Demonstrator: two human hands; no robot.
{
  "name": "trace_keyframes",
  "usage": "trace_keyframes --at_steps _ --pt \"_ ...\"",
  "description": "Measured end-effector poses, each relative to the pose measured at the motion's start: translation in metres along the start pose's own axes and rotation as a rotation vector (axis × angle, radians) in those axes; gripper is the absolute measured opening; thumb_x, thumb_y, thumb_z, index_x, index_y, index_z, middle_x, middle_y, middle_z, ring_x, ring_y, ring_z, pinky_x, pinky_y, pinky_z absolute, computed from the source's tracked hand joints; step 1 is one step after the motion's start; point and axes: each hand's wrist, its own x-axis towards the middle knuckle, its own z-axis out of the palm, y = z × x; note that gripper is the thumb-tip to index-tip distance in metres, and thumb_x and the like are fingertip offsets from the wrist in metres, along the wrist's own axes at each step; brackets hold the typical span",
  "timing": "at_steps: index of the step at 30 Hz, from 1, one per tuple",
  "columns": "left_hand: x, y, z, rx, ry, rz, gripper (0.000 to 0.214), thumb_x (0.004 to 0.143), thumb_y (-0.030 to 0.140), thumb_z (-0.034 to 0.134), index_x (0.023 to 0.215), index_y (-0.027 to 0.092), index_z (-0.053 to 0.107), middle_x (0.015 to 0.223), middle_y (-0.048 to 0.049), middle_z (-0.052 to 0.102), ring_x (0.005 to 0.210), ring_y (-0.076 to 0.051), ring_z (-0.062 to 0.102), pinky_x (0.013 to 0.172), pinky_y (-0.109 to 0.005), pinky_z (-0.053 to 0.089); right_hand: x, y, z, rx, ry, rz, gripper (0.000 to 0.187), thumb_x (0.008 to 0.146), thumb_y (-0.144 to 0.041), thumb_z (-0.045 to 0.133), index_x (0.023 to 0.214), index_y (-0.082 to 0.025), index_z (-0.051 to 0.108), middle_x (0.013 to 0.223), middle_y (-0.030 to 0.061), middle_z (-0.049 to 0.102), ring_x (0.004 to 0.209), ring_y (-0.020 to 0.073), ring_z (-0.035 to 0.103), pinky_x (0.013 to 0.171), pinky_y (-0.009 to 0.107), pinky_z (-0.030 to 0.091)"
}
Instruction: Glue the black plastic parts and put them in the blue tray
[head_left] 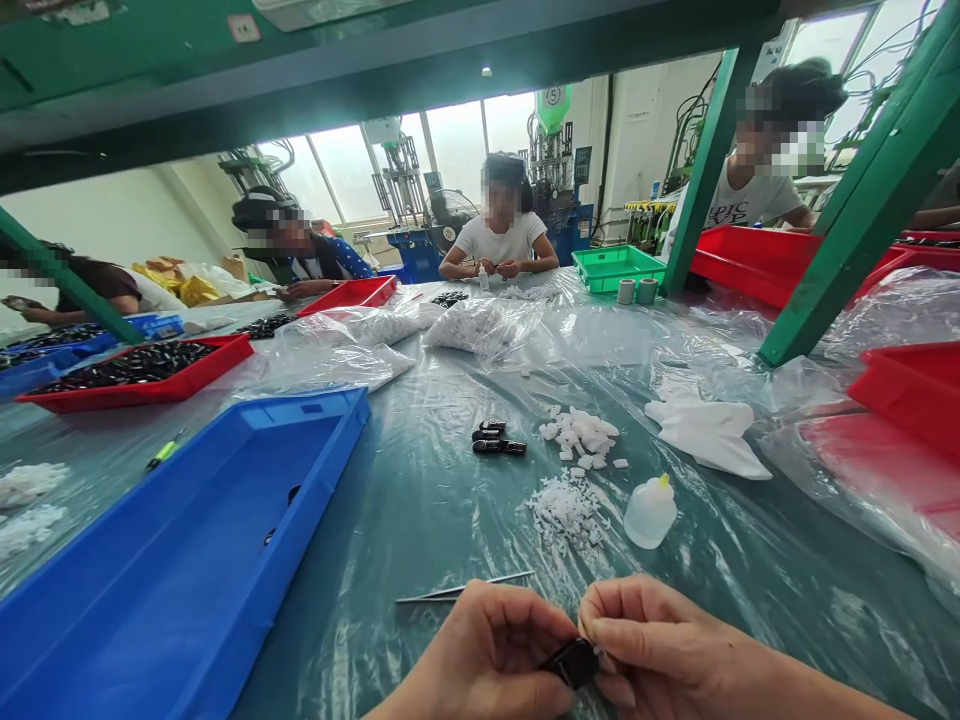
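My left hand [499, 655] grips a small black plastic part [574, 662] at the bottom of the view. Close against it, my right hand [660, 645] has thumb and fingers pinched at the part's right end; a bit of something whitish shows there, too small to name. Tweezers [465, 590] lie on the table just beyond my left hand. Ahead are a pile of tiny white pieces [568, 512], a heap of larger white pieces [581, 432] and several black parts [495, 438]. A white squeeze bottle [650, 512] with a yellow tip stands to the right.
A blue tray [187, 520] with a few black parts sits left. Red trays [217, 372] and clear bags of white pieces [480, 325] lie farther back. A white cloth or glove [705, 430] lies right, near a green post [847, 210]. Several people work around the table; a green shelf hangs overhead.
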Motion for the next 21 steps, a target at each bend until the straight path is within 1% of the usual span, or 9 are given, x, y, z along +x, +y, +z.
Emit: trace_keyframes --at_steps 3,7,10,15,18,21 --pt "0.0 -0.004 -0.002 0.003 -0.008 -0.019 0.023 0.067 0.004 0.069 0.087 0.015 0.07 0.084 -0.0078 0.076 0.082 -0.018 0.07 0.07 -0.021 0.049 0.0 0.0 0.0 -0.004 0.007 0.0 0.038 0.067 -0.042 0.076 0.072 -0.014 0.051 0.055 -0.004 0.049 0.05 0.0041 0.043 0.05 0.016 0.034" --pt "-0.001 -0.005 -0.002 0.01 0.025 -0.026 0.022 0.066 0.003 0.07 0.084 0.014 0.07 0.081 -0.0063 0.076 0.079 -0.016 0.07 0.066 -0.017 0.048 -0.001 0.001 0.002 -0.011 0.014 -0.009 0.037 0.068 -0.042 0.075 0.072 -0.014 0.05 0.056 -0.0044 0.049 0.05 0.0038 0.042 0.05 0.016 0.033" --pt "-0.001 -0.003 -0.002 0.0 0.018 -0.025 0.023 0.065 0.0 0.069 0.083 0.015 0.07 0.08 -0.0049 0.076 0.077 -0.014 0.07 0.066 -0.016 0.048 -0.002 0.002 0.003 -0.012 0.017 -0.013 0.038 0.069 -0.043 0.075 0.072 -0.015 0.05 0.056 -0.0046 0.049 0.049 0.0038 0.042 0.049 0.016 0.032" --pt "0.001 -0.007 -0.004 0.006 0.029 -0.033 0.021 0.066 0.001 0.068 0.083 0.013 0.07 0.081 -0.0074 0.076 0.076 -0.015 0.069 0.063 -0.016 0.047 0.0 0.004 0.002 -0.029 0.03 -0.026 0.039 0.067 -0.044 0.076 0.071 -0.015 0.051 0.055 -0.0053 0.048 0.049 0.0041 0.042 0.049 0.016 0.031" --pt "0.001 -0.01 -0.005 -0.002 0.038 -0.041 0.021 0.064 0.001 0.068 0.082 0.012 0.07 0.082 -0.0089 0.075 0.073 -0.015 0.069 0.06 -0.016 0.046 0.002 0.007 0.0 -0.038 0.041 -0.041 0.036 0.068 -0.042 0.075 0.072 -0.014 0.052 0.055 -0.005 0.049 0.049 0.0042 0.042 0.048 0.016 0.03" --pt "0.001 -0.01 -0.005 -0.02 0.044 -0.042 0.022 0.063 -0.001 0.068 0.081 0.012 0.071 0.08 -0.0073 0.075 0.07 -0.013 0.068 0.058 -0.015 0.045 0.004 0.011 -0.003 -0.027 0.035 -0.055 0.035 0.069 -0.042 0.075 0.073 -0.014 0.053 0.055 -0.0049 0.05 0.049 0.0038 0.042 0.047 0.016 0.028"
